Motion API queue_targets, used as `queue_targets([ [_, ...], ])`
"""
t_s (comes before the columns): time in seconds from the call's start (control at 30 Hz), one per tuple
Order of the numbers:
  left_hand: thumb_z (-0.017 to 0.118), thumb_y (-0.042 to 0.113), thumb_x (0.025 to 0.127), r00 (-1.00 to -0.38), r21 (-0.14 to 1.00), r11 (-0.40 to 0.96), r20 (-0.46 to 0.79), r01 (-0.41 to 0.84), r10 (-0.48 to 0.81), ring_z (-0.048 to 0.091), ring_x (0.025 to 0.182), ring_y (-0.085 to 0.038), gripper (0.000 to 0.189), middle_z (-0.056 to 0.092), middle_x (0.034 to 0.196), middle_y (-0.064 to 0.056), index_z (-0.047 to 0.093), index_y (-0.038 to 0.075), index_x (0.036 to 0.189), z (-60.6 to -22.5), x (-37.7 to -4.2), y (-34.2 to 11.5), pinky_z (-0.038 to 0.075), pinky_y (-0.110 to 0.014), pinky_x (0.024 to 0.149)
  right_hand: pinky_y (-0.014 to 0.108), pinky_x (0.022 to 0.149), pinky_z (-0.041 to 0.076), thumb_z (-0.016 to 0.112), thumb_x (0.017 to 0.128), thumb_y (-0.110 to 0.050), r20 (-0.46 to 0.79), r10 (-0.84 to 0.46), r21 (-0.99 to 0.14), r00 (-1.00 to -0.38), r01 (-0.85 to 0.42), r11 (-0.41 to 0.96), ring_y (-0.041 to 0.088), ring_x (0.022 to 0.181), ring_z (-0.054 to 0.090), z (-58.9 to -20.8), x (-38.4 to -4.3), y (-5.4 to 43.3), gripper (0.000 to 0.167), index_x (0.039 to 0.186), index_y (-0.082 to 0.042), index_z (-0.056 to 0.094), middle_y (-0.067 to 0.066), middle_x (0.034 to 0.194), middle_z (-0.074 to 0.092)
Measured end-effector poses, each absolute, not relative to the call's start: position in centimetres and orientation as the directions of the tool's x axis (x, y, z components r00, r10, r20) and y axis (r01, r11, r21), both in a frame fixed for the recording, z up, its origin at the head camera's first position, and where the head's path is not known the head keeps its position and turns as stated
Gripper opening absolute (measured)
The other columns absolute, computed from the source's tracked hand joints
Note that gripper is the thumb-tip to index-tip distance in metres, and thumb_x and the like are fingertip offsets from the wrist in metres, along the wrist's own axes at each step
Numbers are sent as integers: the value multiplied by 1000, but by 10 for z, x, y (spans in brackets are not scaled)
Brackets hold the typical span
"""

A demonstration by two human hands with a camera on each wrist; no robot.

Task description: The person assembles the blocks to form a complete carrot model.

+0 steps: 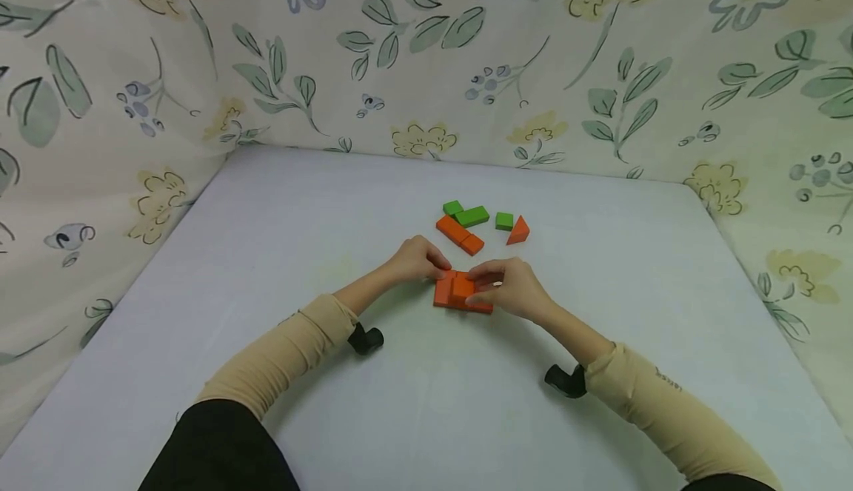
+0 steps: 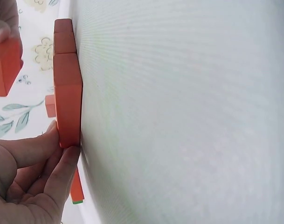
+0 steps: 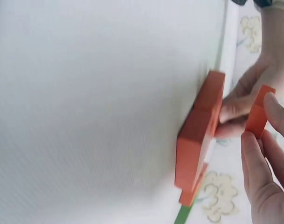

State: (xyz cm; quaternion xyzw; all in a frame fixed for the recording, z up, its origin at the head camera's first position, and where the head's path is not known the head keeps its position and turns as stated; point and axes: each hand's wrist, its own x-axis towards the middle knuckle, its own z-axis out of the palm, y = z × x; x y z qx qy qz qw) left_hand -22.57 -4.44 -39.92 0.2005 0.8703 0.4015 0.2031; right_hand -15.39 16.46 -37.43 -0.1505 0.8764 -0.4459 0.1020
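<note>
Several orange blocks lie together as a flat base [image 1: 442,292] on the white table. My left hand [image 1: 415,260] is at the base's far left corner. In the left wrist view its thumb and a finger pinch the end of a long orange block [image 2: 68,102], which lies on the table in line with other orange blocks. My right hand [image 1: 514,289] holds a small orange block [image 3: 257,114] between thumb and fingers. The right wrist view shows this block raised above the base, with the left hand [image 3: 244,102] behind it.
Beyond the base lie two orange blocks [image 1: 455,232] end to end, a green oblong block [image 1: 472,216] and a green block [image 1: 452,207]. To their right are another green block [image 1: 504,221] and an orange triangular block [image 1: 519,231]. Floral cloth [image 1: 426,69] hangs around the table [image 1: 333,209].
</note>
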Motion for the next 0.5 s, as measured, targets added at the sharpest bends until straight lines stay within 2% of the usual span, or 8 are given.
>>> queue_targets([
  [0.2,72,1,86,-841,775,604,-192,186,505,56,73,-10,20,74,98,-10,75,0,105,-398,-225,-43,43,-20,62,30,73,54,86,72,-7,-43,-410,-793,-911,-219,568,19,81,68,-384,-141,155,34,101,4,73,9,92,72],
  [0.5,73,3,85,-846,764,618,-197,184,495,56,74,-11,20,74,98,-9,75,0,105,-398,-225,-43,43,-19,61,24,65,50,87,69,-6,12,-513,-732,-859,-357,581,12,71,58,-394,-131,148,29,93,1,74,1,78,67],
])
